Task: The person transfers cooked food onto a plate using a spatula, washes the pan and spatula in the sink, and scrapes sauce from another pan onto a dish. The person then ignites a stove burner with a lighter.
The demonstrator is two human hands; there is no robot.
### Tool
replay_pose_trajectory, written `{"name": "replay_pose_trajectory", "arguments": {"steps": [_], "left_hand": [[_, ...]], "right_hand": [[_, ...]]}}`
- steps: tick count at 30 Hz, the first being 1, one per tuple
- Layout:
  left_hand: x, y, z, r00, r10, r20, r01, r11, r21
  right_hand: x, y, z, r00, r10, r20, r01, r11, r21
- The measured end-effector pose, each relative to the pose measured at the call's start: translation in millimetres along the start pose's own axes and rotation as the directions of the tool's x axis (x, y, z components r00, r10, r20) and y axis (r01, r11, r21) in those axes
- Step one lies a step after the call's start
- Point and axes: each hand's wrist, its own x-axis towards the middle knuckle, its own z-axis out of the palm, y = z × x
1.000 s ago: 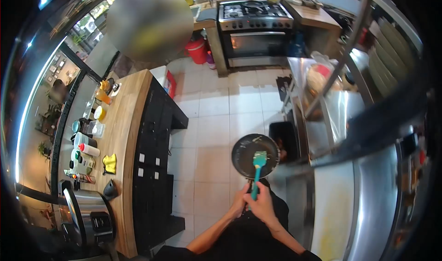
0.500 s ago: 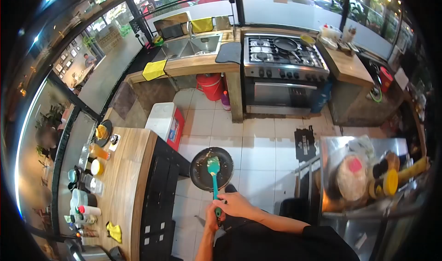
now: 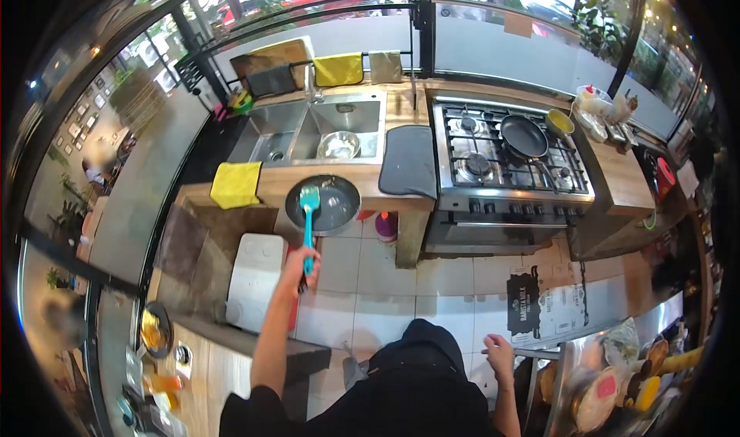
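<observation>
My left hand (image 3: 297,272) is closed around the handles of a dark frying pan (image 3: 341,206) and a teal spatula (image 3: 309,215). The spatula's head rests in the pan, which is held near the front edge of the sink counter (image 3: 289,177). Small light specks show on the pan's dark inside. My right hand (image 3: 498,354) hangs low at my right side, holding nothing, with its fingers loosely bent and apart. It is nearest the metal side table (image 3: 566,371).
A double sink (image 3: 370,140) holding a metal bowl (image 3: 339,146) lies ahead. To its right, a gas stove (image 3: 505,198) carries another frying pan (image 3: 524,136). Below the counter stand a white-lidded cooler (image 3: 257,275) and a purple bottle (image 3: 386,226). A wooden counter (image 3: 212,371) is at left.
I have moved towards the sink. My right hand has come off the handles and dropped to my side, while my left hand carries the pan and spatula forward. The pan's inside shows less residue.
</observation>
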Motion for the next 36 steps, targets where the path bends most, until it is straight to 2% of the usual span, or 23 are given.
{"name": "replay_pose_trajectory", "arguments": {"steps": [5, 7, 9, 11, 14, 16, 19, 20, 21, 22, 23, 24, 25, 26, 27, 28, 29, 30, 32, 33, 34, 35, 36], "left_hand": [[224, 148, 0, 0.968, -0.167, 0.186, 0.183, 0.981, -0.069], [316, 180, -4, 0.923, -0.293, 0.248, 0.345, 0.917, -0.199], [394, 196, -6, 0.915, -0.356, 0.189, 0.392, 0.895, -0.211], [450, 198, -12, 0.897, -0.423, 0.130, 0.442, 0.876, -0.192], [510, 195, -25, 0.881, -0.452, 0.140, 0.472, 0.853, -0.221], [525, 190, -27, 0.887, -0.450, 0.100, 0.461, 0.863, -0.205], [542, 179, -35, 0.904, -0.427, -0.031, 0.428, 0.898, 0.097], [540, 175, -36, 0.917, -0.393, -0.073, 0.398, 0.877, 0.268], [543, 167, -45, 0.942, -0.163, -0.295, 0.309, 0.767, 0.563], [553, 166, -54, 0.938, -0.116, -0.326, 0.316, 0.671, 0.670], [565, 160, -73, 0.952, -0.086, -0.293, 0.255, 0.752, 0.608], [539, 180, -42, 0.945, 0.030, -0.326, 0.217, 0.688, 0.693], [538, 190, -46, 0.964, 0.150, -0.220, 0.080, 0.622, 0.779], [512, 202, -16, 0.870, 0.442, -0.218, 0.025, 0.402, 0.915], [512, 197, -26, 0.672, 0.739, -0.043, -0.185, 0.224, 0.957], [491, 190, -10, 0.453, 0.890, -0.043, -0.539, 0.313, 0.782], [463, 186, -3, 0.317, 0.948, 0.020, -0.387, 0.110, 0.916], [436, 175, 13, 0.162, 0.986, 0.049, -0.550, 0.049, 0.834], [367, 136, 35, 0.351, 0.936, 0.033, -0.658, 0.222, 0.720], [349, 73, 28, 0.305, 0.921, 0.241, -0.830, 0.134, 0.542], [335, 38, 21, 0.307, 0.855, 0.418, -0.872, 0.077, 0.484], [321, 9, 6, 0.489, 0.675, 0.552, -0.833, 0.174, 0.525], [258, -5, 77, 0.747, 0.566, 0.348, -0.641, 0.476, 0.602]], "right_hand": [[95, 2, 41, 0.962, 0.224, -0.156, -0.205, 0.970, 0.131], [133, 20, 73, 0.958, 0.240, -0.160, -0.222, 0.968, 0.120], [179, 21, 104, 0.952, 0.255, -0.168, -0.234, 0.963, 0.136], [180, 27, 128, 0.971, 0.222, -0.088, -0.225, 0.974, -0.031], [176, 13, 133, 0.878, 0.479, -0.018, -0.478, 0.870, -0.120], [169, -5, 133, 0.840, 0.540, -0.049, -0.542, 0.838, -0.063], [165, -13, 131, 0.793, 0.603, -0.090, -0.604, 0.797, 0.016], [164, -12, 132, 0.782, 0.614, -0.105, -0.615, 0.788, 0.035], [167, -11, 132, 0.793, 0.602, -0.093, -0.608, 0.792, -0.063], [168, -14, 130, 0.796, 0.598, -0.089, -0.605, 0.782, -0.149], [169, 7, 130, 0.824, 0.563, -0.059, -0.563, 0.802, -0.200], [166, 14, 134, 0.862, 0.491, -0.131, -0.506, 0.851, -0.141], [163, -13, 138, 0.824, 0.540, -0.171, -0.549, 0.836, -0.004], [161, -6, 142, 0.833, 0.512, -0.210, -0.522, 0.853, 0.008], [157, -13, 146, 0.823, 0.512, -0.246, -0.511, 0.856, 0.072], [154, -16, 153, 0.798, 0.545, -0.259, -0.518, 0.839, 0.169], [153, -16, 162, 0.776, 0.573, -0.263, -0.515, 0.817, 0.261], [155, -17, 169, 0.711, 0.677, -0.191, -0.552, 0.706, 0.444], [154, -29, 172, 0.628, 0.778, -0.010, -0.573, 0.471, 0.670], [176, -29, 163, 0.636, 0.771, -0.037, -0.486, 0.437, 0.757], [201, -20, 151, 0.699, 0.703, -0.132, -0.389, 0.528, 0.755], [226, -9, 136, 0.745, 0.631, -0.218, -0.294, 0.604, 0.741], [254, -18, 113, 0.743, 0.590, -0.317, -0.265, 0.694, 0.670]]}}
